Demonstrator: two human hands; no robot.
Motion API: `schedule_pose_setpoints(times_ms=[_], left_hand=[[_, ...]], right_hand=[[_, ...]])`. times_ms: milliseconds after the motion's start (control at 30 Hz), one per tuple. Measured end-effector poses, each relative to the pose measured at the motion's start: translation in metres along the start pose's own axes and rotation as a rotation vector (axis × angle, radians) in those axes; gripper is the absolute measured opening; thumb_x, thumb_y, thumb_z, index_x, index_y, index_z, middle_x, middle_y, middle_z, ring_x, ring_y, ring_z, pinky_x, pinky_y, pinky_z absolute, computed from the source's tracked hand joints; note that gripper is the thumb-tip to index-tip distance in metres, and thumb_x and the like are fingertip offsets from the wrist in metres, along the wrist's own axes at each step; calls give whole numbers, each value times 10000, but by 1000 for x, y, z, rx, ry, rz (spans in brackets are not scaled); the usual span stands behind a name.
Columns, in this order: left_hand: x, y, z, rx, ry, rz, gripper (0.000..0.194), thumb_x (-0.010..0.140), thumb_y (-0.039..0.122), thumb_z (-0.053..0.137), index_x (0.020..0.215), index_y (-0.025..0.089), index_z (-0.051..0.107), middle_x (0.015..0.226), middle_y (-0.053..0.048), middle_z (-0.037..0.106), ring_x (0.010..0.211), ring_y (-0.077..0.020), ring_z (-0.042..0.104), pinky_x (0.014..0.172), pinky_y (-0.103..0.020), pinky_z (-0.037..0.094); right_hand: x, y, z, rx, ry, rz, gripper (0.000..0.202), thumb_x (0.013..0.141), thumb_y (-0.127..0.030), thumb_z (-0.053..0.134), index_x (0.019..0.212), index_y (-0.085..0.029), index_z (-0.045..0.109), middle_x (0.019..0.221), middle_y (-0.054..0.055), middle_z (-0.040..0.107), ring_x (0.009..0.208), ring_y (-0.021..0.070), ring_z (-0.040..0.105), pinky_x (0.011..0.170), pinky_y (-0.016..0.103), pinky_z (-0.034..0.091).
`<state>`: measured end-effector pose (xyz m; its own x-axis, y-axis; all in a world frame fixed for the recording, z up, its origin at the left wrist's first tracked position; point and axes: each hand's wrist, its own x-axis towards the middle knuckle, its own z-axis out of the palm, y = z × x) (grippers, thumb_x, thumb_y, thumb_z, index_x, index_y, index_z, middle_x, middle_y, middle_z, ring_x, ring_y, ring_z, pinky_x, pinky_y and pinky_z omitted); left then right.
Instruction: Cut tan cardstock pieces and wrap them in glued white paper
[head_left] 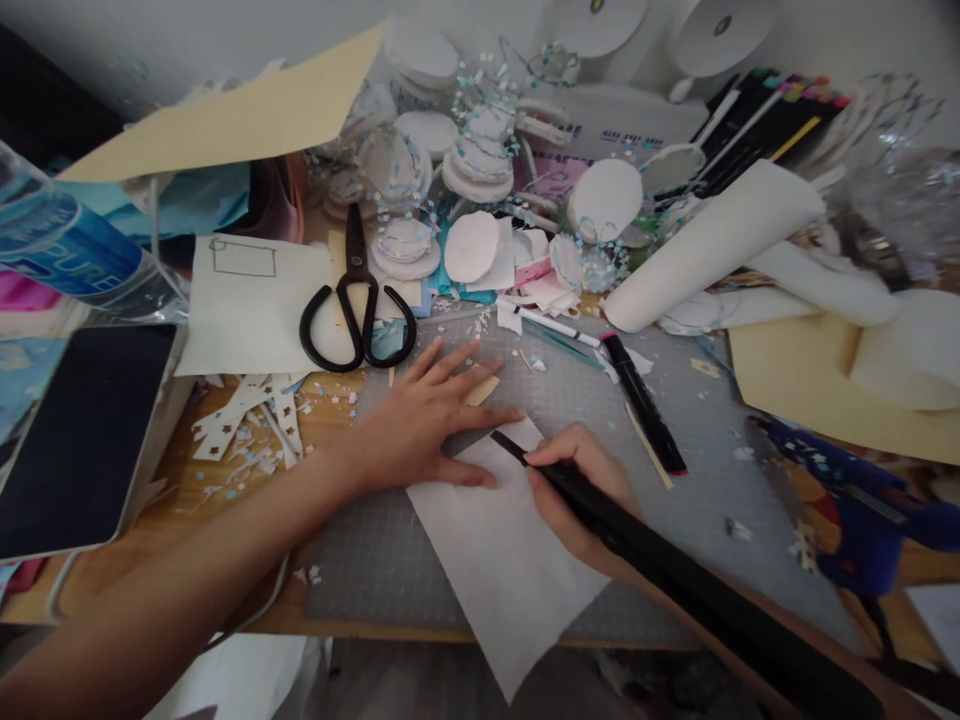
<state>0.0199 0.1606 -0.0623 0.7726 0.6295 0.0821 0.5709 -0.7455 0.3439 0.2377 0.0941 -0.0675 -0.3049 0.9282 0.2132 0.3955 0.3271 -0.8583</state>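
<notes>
My left hand [439, 420] lies flat with its fingers spread, over the upper left edge of a sheet of white paper [510, 570] and the grey cutting mat [375, 560]. In my right hand [585, 480] is a long black pen-shaped tool [637, 540]; its narrow dark tip is over the paper near my left thumb and index finger. Its exact kind I cannot make out. The paper lies askew on the mat, one corner hanging past the table's front edge. Black-handled scissors [358, 300] lie beyond my left hand. A black marker with pink ends [643, 403] rests beyond my right hand.
A phone [86, 440] and a water bottle [82, 240] are at the left, near paper scraps [240, 410]. White discs with bead strings [480, 160] crowd the back. Rolled white paper [716, 245] and a blue glue gun [862, 510] lie at the right.
</notes>
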Motion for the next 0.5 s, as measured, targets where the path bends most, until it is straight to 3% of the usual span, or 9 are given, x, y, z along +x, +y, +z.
schedule_pose_setpoints(times_ms=[200, 500], left_hand=[[0, 0, 1, -16, 18, 2, 635, 760, 669, 584, 1328, 393, 513, 1539, -44, 325, 1434, -362, 188, 1136, -604, 97], [1, 0, 0, -17, 9, 3, 640, 758, 670, 586, 1329, 388, 515, 1539, -48, 326, 1431, -369, 190, 1136, -603, 91]], right_hand=[[-3, 3, -2, 22, -5, -23, 138, 763, -130, 551, 803, -245, 485, 544, -81, 441, 431, 95, 429, 424, 214, 334], [3, 0, -3, -16, -24, 0, 131, 772, -148, 571, 827, -238, 494, 564, -85, 452, 428, 79, 414, 413, 194, 332]])
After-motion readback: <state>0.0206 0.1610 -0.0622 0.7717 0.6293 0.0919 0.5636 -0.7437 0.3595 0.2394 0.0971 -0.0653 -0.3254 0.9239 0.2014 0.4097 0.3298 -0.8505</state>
